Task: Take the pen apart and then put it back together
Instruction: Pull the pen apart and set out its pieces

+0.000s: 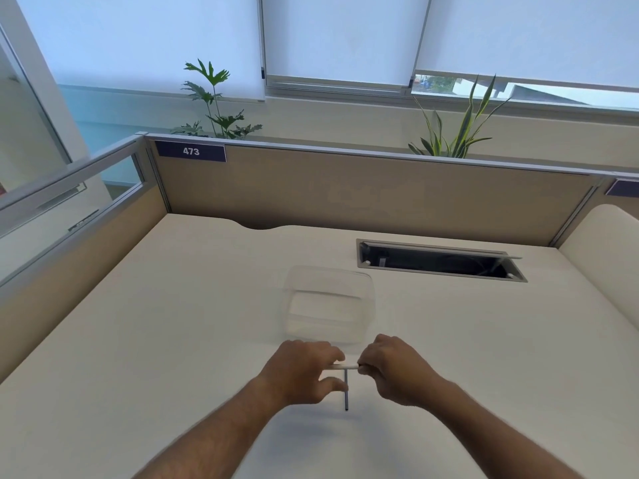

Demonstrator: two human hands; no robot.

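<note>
- Holding a white pen barrel level above the table, left hand and right hand grip its two ends with closed fingers.
- A thin dark refill hangs down from the left hand.
- A clear container stands just beyond the hands.

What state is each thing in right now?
Pen barrel: held level between both hands.
Refill: out of the barrel, hanging down from the left hand.
Right hand: pinching the barrel's end.
Clear container: open, looks empty.
Cable hatch: lid open.
</note>
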